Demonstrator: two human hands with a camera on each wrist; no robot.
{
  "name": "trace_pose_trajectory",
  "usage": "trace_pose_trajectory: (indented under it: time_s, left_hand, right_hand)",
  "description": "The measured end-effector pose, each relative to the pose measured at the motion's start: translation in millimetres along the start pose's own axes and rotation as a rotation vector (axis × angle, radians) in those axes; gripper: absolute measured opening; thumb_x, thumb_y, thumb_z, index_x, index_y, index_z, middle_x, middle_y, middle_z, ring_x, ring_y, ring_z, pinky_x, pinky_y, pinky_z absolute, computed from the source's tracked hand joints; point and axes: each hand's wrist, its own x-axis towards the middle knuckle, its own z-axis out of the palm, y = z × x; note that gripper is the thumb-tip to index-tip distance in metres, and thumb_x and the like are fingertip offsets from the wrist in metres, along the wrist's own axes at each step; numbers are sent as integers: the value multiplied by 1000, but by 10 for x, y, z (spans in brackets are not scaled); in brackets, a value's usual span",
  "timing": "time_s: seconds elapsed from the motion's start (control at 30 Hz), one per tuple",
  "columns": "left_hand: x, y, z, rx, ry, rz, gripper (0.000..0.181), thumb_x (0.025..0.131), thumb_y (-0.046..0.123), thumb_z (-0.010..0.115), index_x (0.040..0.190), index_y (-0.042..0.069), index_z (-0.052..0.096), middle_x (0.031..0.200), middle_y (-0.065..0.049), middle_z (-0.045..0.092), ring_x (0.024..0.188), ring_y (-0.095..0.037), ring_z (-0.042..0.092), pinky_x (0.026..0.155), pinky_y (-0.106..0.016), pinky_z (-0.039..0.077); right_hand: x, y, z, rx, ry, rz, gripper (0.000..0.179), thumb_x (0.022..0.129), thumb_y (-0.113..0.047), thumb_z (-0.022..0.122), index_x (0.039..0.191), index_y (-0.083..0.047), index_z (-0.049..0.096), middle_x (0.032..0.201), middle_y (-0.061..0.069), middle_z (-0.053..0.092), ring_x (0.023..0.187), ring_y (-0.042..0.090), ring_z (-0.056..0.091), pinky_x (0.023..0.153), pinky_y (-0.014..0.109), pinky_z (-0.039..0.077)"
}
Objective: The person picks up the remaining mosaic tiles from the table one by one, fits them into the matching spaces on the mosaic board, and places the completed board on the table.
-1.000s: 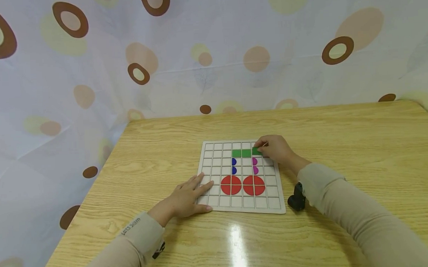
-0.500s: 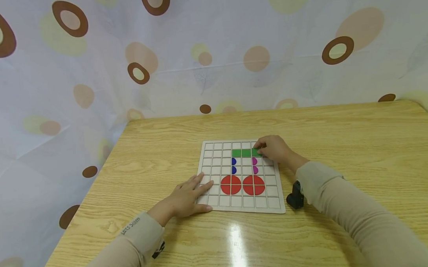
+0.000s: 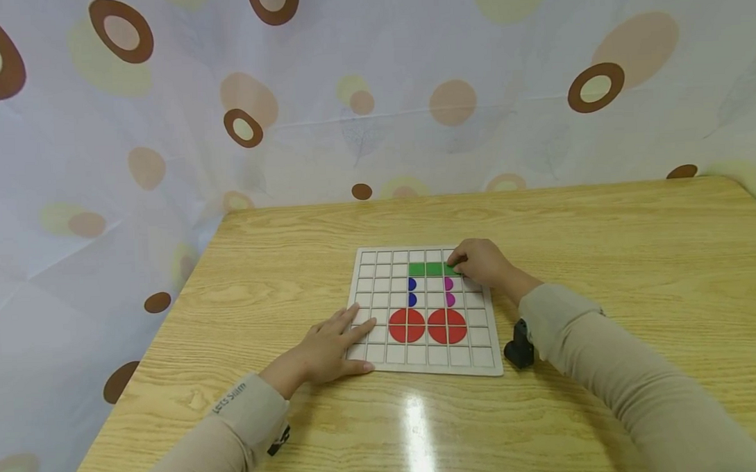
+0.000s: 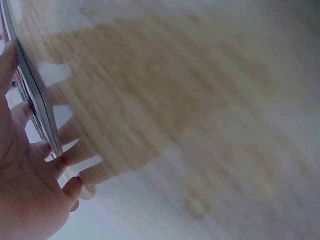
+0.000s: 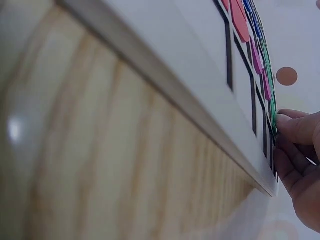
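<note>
A white gridded board lies flat on the wooden table. My right hand is at its upper right, thumb and fingertips pinching a green square tile that lies in its cell and is partly hidden by them. In the right wrist view the thumb meets the green tile at the board's surface. Two more green squares continue the row leftward. Below sit blue half-circles, magenta half-circles and two red circles made of quarters. My left hand rests spread on the board's lower left edge.
The wooden table extends around the board, with a light reflection in front. A patterned curtain hangs behind and at the left. A black wrist camera hangs below the right cuff, beside the board.
The green square under the right fingers, slightly raised and out of line a second ago, has settled flat into line with the other green squares. The left hand stays in place.
</note>
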Motion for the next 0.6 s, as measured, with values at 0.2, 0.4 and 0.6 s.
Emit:
trace_pose_trajectory:
  time_s: [0.2, 0.4, 0.6]
  left_hand:
    - [15, -1, -36, 17, -13, -2, 70, 79, 57, 44, 138, 27, 20, 144, -7, 4, 129, -27, 5, 98, -47, 16]
    - [45, 21, -56, 16, -12, 8, 69, 79, 56, 46, 138, 26, 22, 144, -8, 6, 129, -27, 6, 98, -48, 17]
    - [48, 24, -70, -3, -20, 6, 69, 79, 54, 48, 137, 26, 24, 144, -8, 7, 129, -27, 7, 97, -49, 17]
  right_hand:
    - [4, 8, 22, -2, 18, -7, 17, 82, 0, 54, 96, 5, 62, 95, 17, 59, 91, 29, 52, 80, 41, 41]
    - [-41, 51, 33, 15, 40, 4, 18, 84, -3, 53, 99, 5, 60, 95, 17, 58, 88, 27, 52, 77, 40, 41]
    - [-136, 66, -11, 35, 39, 26, 25, 87, -8, 51, 108, 5, 56, 103, 18, 56, 89, 27, 53, 73, 38, 43]
